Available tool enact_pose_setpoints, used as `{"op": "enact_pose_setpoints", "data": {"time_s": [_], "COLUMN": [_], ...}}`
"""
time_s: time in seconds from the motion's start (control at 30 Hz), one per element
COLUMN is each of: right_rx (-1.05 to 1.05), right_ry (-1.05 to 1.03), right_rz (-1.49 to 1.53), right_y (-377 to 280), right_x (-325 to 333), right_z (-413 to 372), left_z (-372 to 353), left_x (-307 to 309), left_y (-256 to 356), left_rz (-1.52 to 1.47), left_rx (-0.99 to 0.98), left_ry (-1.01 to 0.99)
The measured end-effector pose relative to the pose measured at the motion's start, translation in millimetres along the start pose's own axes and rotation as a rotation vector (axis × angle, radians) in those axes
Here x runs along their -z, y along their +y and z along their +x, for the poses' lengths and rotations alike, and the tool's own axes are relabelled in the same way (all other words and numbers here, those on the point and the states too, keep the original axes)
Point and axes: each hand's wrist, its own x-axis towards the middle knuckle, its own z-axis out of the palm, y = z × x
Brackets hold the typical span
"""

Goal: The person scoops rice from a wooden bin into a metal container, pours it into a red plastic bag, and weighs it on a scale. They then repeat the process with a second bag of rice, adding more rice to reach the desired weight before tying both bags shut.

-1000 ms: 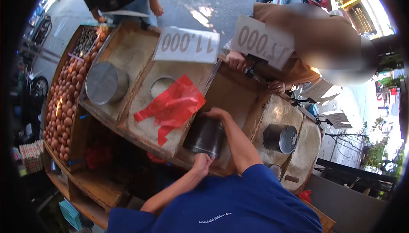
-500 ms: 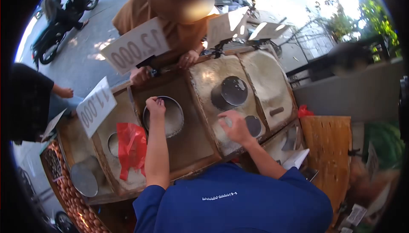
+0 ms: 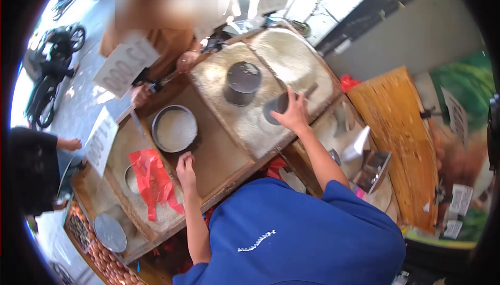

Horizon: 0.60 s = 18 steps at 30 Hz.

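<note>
My right hand [image 3: 295,114] is curled round a small dark metal can [image 3: 271,109], thumb on one side and fingers on the other. The can is in a compartment of pale grain [image 3: 224,77] beside a larger dark cylindrical can [image 3: 243,79]. My left hand [image 3: 186,167], its fingers curled together and nothing visible in them, is just below a round metal pan [image 3: 162,148] holding whitish grain. The pan rests in a brown, mostly bare compartment [image 3: 221,144] of the wooden bin.
A red plastic bag [image 3: 151,178] lies over the left compartment. Price signs [image 3: 126,66] stand along the far edge. Another person's hand [image 3: 140,96] is at that edge. Eggs [image 3: 107,261] line the lower left. A wooden board [image 3: 393,144] stands to the right.
My left hand has let go of the pan's rim and drawn back toward me. My right hand has moved onto the small can. The whole view has shifted and turned.
</note>
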Motion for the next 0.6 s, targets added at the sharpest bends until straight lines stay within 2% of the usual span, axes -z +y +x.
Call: {"op": "enact_pose_setpoints", "data": {"time_s": [0.03,0.07,0.1,0.13,0.17,0.2,0.23,0.27,0.3,0.33,0.37,0.4,0.43,0.47,0.53,0.57,0.6], "right_rx": [-0.020,0.006,0.043,0.015,-0.013,-0.029,-0.116,-0.431,-0.507,-0.547,-0.525,-0.418,-0.470,-0.555,-0.539,-0.442,-0.374], "right_ry": [0.007,0.042,0.073,0.187,0.188,0.178,0.358,0.309,0.189,0.139,0.020,0.001,-0.095,-0.063,0.081,0.141,0.154], "right_rz": [0.055,-0.035,-0.121,-0.147,-0.107,-0.065,-0.075,-0.310,-0.377,-0.476,-0.403,-0.372,-0.330,-0.348,-0.361,-0.467,-0.438], "right_y": [11,32,50,59,65,81,137,139,163,225,248,275,288,272,243,230,193], "right_x": [-6,-20,-30,-17,20,56,40,57,64,35,32,21,27,38,75,97,134], "right_z": [4,10,17,22,28,33,44,37,33,42,38,32,39,35,30,26,14], "left_z": [-23,-45,-65,-81,-91,-97,-102,-105,-106,-103,-100,-98,-98,-97,-98,-99,-101], "left_x": [-2,-5,-4,-1,-2,-5,-8,-7,-5,-6,-8,-8,-8,-5,-1,1,4], "left_y": [-4,-5,-13,-21,-25,-22,-16,-13,-11,-11,-11,-10,-11,-12,-8,-6,-5], "left_rz": [0.195,0.388,0.389,0.630,0.872,0.876,0.916,0.956,0.962,0.950,0.933,0.899,0.891,0.831,0.743,0.744,0.670], "left_rx": [-0.045,-0.097,-0.106,-0.169,-0.224,-0.214,-0.265,-0.310,-0.284,-0.263,-0.240,-0.239,-0.207,-0.251,-0.331,-0.312,-0.339], "left_ry": [-0.006,-0.005,-0.026,-0.039,-0.036,-0.016,-0.067,-0.113,-0.071,-0.058,-0.038,-0.008,0.048,0.038,0.035,0.075,0.082]}}
